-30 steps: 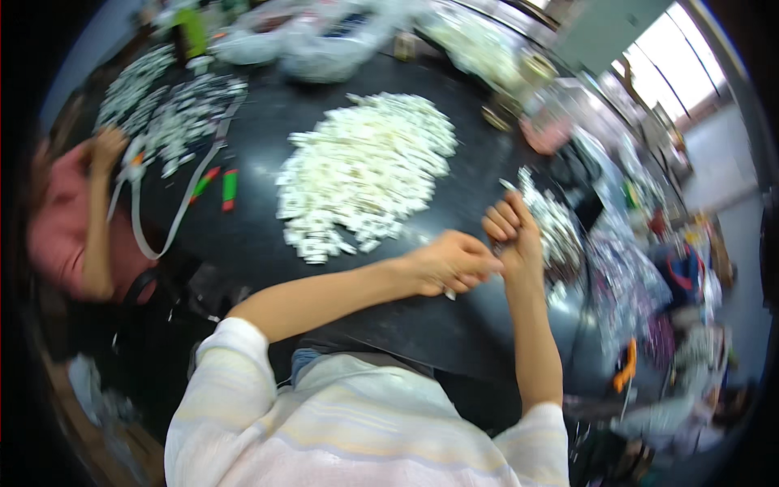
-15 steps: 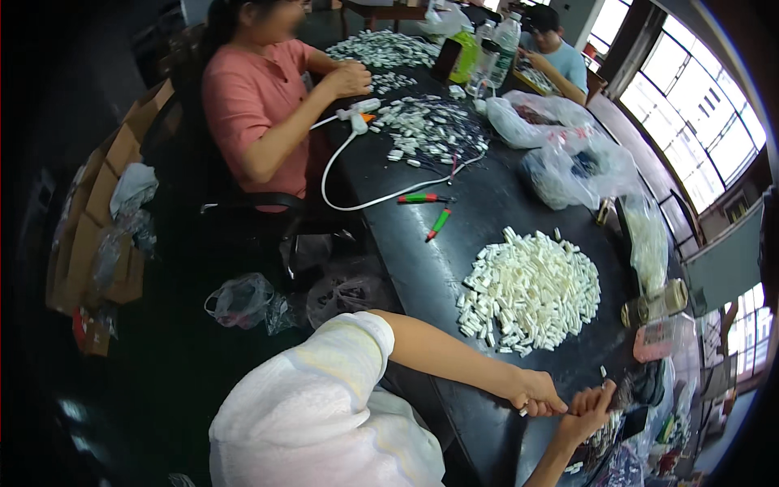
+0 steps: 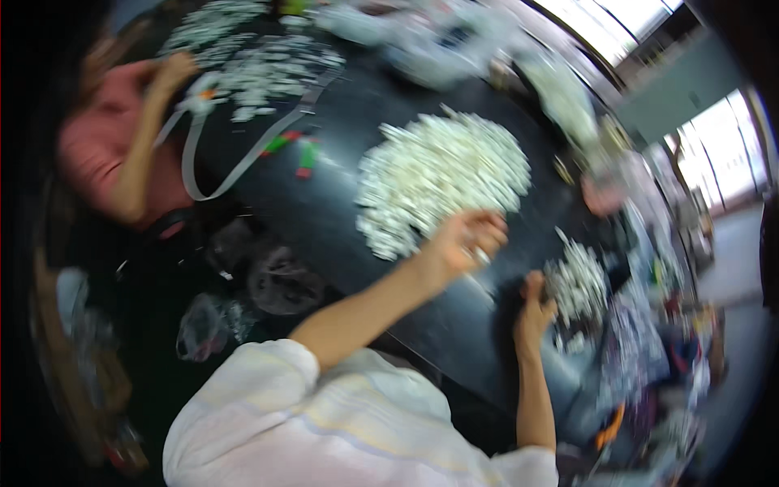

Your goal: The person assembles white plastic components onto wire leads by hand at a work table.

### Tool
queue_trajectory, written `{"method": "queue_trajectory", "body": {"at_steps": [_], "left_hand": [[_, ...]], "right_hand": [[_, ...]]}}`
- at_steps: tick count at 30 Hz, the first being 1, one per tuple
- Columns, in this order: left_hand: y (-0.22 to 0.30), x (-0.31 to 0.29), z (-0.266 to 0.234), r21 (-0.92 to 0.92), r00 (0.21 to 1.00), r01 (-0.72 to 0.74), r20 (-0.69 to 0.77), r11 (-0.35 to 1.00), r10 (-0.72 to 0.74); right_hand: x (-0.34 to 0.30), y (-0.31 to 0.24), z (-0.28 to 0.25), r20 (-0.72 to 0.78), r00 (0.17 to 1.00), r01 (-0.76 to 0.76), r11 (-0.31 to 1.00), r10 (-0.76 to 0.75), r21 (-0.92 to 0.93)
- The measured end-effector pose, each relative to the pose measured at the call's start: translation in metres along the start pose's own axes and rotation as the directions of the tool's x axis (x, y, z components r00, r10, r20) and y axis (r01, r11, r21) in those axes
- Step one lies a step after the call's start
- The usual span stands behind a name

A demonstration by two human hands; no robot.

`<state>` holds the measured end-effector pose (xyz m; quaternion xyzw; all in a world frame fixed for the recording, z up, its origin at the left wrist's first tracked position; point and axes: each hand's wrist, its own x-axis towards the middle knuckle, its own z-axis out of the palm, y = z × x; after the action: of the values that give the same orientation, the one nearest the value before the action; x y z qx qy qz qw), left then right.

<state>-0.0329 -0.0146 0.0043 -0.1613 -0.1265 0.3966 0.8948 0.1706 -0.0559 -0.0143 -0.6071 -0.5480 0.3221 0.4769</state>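
The picture is smeared by motion. My left hand (image 3: 464,243) hangs over the near edge of a large heap of small white plastic pieces (image 3: 446,166). Its fingers are curled closed, and one small white piece (image 3: 482,256) shows at them. My right hand (image 3: 531,318) is lower and further right, at the left side of a smaller pile of white pieces (image 3: 579,280) that has some dark strands about it. Blur hides whether its fingers hold anything. Both piles lie on a black table (image 3: 324,211).
A red-and-green tool (image 3: 307,157) lies left of the heap, near a looping white cable (image 3: 193,154). Beyond are more white pieces (image 3: 272,73) and plastic bags (image 3: 446,49). A person in pink (image 3: 114,154) sits at left. Bags (image 3: 633,341) crowd the right edge.
My view has swung to the right. My hands, close together before, are now apart: the left has moved toward the large heap, while the right stays near the smaller pile.
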Motion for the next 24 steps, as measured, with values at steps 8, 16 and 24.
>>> {"method": "queue_trajectory", "body": {"at_steps": [8,16,24], "left_hand": [[-0.023,0.021,0.005,-0.024,0.959,-0.171,-0.232,0.985,0.161],[-0.039,0.025,-0.018,0.377,0.887,-0.034,-0.415,0.926,0.202],[-0.032,0.038,-0.015,0.504,0.903,0.201,-0.427,0.840,0.041]], "right_hand": [[-0.019,-0.063,0.009,0.308,0.951,-0.144,0.873,-0.007,0.466],[-0.003,-0.065,0.001,0.214,0.976,-0.117,0.917,0.036,0.381],[0.004,-0.026,-0.036,0.340,0.900,-0.421,0.741,0.272,0.522]]}}
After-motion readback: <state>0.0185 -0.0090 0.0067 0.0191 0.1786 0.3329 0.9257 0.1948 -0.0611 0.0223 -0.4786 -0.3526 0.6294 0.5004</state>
